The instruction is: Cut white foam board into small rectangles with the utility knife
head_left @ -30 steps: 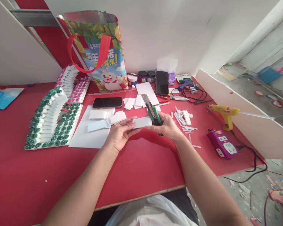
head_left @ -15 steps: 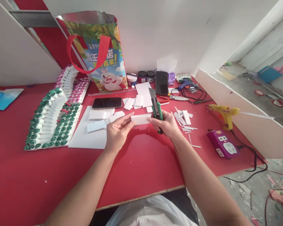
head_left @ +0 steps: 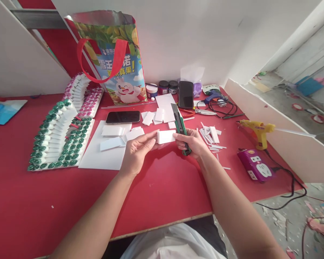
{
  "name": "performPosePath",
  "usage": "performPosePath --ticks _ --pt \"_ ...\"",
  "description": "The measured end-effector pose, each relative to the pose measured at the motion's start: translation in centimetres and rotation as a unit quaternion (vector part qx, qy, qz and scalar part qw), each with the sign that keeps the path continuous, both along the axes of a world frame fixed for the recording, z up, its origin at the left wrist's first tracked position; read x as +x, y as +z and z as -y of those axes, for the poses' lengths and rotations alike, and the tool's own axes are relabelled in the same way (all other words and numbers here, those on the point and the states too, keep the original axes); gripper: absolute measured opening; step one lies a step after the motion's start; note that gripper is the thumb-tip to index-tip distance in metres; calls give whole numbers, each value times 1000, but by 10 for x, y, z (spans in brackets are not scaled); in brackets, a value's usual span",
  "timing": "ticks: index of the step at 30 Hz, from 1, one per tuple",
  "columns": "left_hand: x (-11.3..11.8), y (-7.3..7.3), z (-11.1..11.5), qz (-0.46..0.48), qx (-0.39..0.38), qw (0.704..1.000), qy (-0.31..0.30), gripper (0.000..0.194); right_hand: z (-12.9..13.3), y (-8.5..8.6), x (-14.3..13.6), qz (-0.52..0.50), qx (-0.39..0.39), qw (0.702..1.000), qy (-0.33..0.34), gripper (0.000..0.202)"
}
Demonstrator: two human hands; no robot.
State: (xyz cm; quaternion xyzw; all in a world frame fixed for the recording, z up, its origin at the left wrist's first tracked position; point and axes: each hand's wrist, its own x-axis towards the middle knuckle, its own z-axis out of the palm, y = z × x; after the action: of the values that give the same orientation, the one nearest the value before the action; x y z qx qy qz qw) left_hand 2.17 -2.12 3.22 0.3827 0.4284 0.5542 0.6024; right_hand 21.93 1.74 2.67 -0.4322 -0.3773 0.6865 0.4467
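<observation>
**A white block [head_left: 166, 136] held low between two bare hands, with a utility knife [head_left: 181, 126] in the right one**

Seen from the wearer's head, looking forward and down at a red table [head_left: 162, 187]. The white block is in front of the person, near the middle of the view, its long side running left to right. The right hand [head_left: 191, 144] is clamped around the green and black knife, and its thumb also presses on the block's right end. The blade points up and away from the person. The left hand [head_left: 136, 153] has its fingertips at the block's left end, the thumb just beside; whether they pinch it, I cannot tell.

Between the forearms, a broad stretch of red tabletop runs back to the pale near edge [head_left: 162, 227], close to the person's white clothing [head_left: 175, 242]. Another wide red stretch lies left of the left forearm.

Room is tighter elsewhere. Just beyond the left hand is a white sheet [head_left: 97, 158] with small white pieces [head_left: 112, 131] on it, and a phone [head_left: 123, 116] flat behind. Near the right hand, white strips and scraps [head_left: 212, 136] lie scattered. Farther right, a yellow glue gun [head_left: 260, 132] and a purple socket box [head_left: 255, 165] sit near the table's right edge, where a black cable [head_left: 292, 183] trails over. A printed bag [head_left: 118, 64] stands at the back by the white wall [head_left: 194, 39].
</observation>
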Motion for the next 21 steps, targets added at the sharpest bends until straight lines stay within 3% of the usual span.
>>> performPosePath --ticks 4,12,21 --pt "0 2 -1 61 -11 998 -22 38 -1 0 1 -13 -32 999 11 47" --pt "0 -1 -3 43 -30 999 -13 42 -1 -1 1 -7 -42 999 17 46" --pt "-4 -4 -4 -116 -1 993 3 38 0 -1 0 24 -19 999 20 44"
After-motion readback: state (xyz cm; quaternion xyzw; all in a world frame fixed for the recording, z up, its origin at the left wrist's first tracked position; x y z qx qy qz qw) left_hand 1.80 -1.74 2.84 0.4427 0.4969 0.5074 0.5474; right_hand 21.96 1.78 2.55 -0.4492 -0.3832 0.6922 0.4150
